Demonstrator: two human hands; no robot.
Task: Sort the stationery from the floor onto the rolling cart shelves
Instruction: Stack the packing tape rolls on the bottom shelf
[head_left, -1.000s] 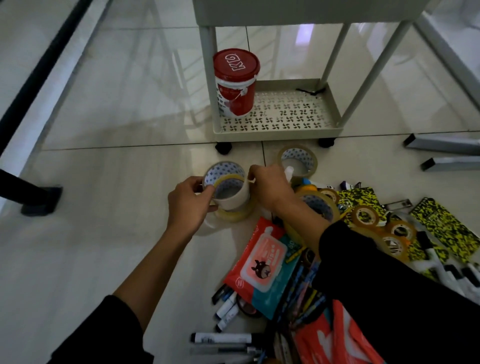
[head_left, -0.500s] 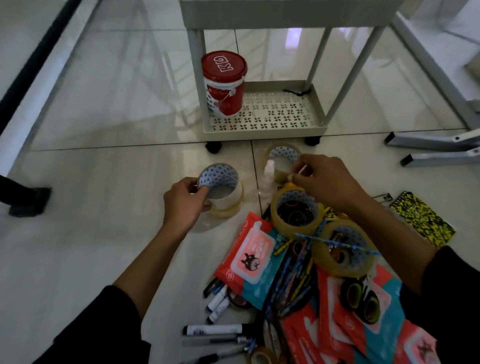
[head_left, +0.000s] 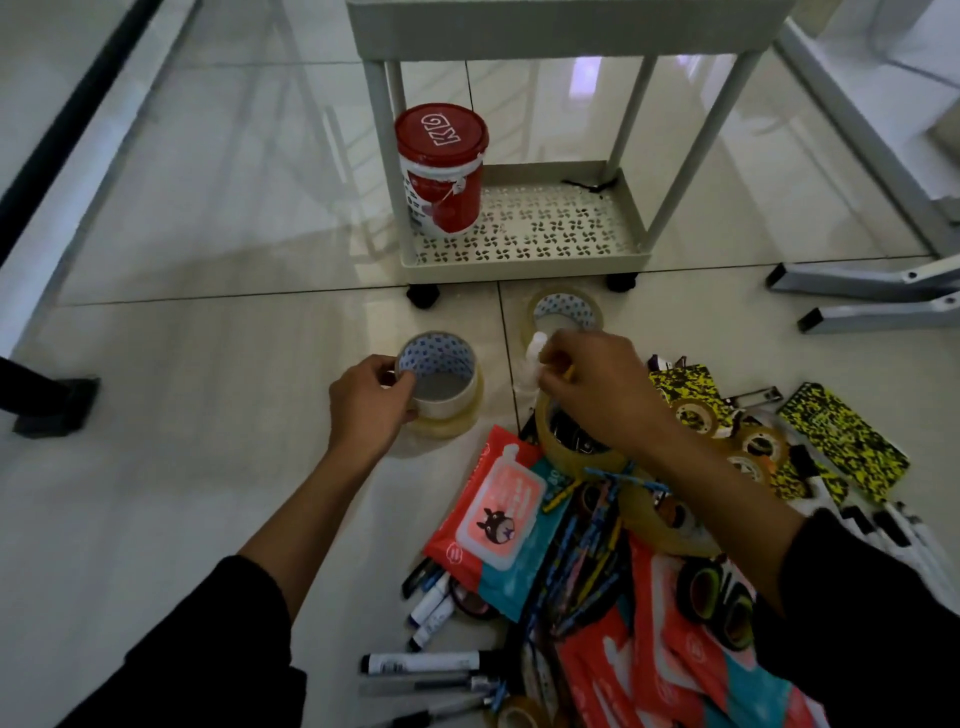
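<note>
Left hand (head_left: 371, 410) grips the near-left side of a stacked tape roll (head_left: 439, 384), thumb curled over its rim. Roll stands on the floor tile (head_left: 208, 467), core axis vertical, open end up, sitting on a second clear roll beneath it. It is just in front of the rolling cart (head_left: 524, 260), near the cart's front-left caster.

Cart bottom shelf: red canister (head_left: 441, 169) upright in the left part of the shelf, against the front-left post.

Right hand (head_left: 597, 389) is over the pile, fingers curled in a pinch at a small white bottle (head_left: 535, 348); whether it actually holds the bottle I can't tell. Another tape roll (head_left: 563, 309) lies flat just past it, axis vertical, close to the cart's front edge.

Right of the hands: wet-wipe packs (head_left: 498, 514), pens, markers (head_left: 426, 662) with long axes roughly left-right, small tape rolls, yellow-black notebooks (head_left: 841, 441).
</note>
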